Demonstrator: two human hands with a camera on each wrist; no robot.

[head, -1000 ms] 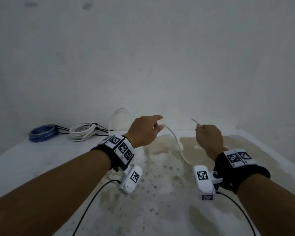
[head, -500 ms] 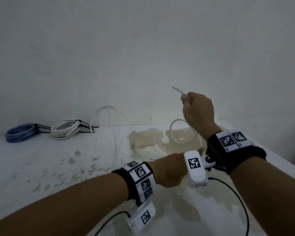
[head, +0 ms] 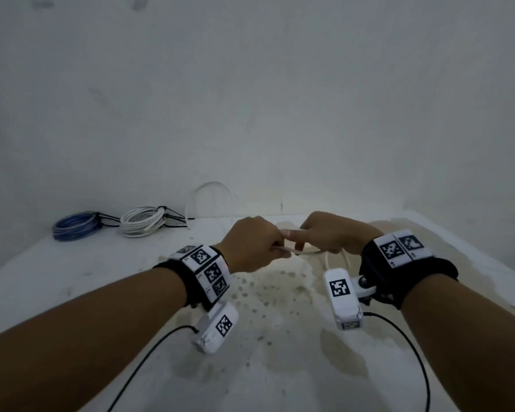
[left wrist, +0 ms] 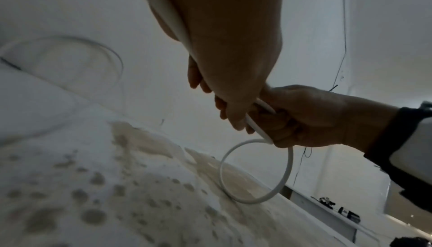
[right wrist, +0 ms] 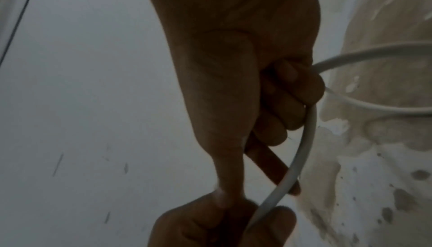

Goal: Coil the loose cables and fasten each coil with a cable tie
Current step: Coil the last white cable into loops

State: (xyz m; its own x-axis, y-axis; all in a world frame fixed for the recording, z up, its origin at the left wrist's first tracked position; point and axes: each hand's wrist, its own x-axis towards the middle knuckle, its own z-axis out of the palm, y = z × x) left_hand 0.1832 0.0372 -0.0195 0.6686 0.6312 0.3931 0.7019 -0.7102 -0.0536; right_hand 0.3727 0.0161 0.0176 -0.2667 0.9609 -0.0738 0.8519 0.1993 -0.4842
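Your two hands meet above the stained white worktop (head: pixel 72 281). Your left hand (head: pixel 250 248) has its fingers (right wrist: pixel 275 221) curled around a thin white round cable (left wrist: pixel 257 127). Your right hand (head: pixel 330 233) grips the same cable, fingers (right wrist: pixel 292 92) closed around it, with the index finger stretched out towards your left hand. The two hands touch at the thumbs. Below your right fingers, one round loop of the cable (left wrist: pixel 287 173) hangs down to the worktop. Well beyond your left fingers, against the wall, lie a blue coil of cable (head: pixel 75 228) and, just beside it, a white coil of cable (head: pixel 142 224), each with a black cable tie (head: pixel 173 218) around it. A loose arc of cable rises near the white coil.
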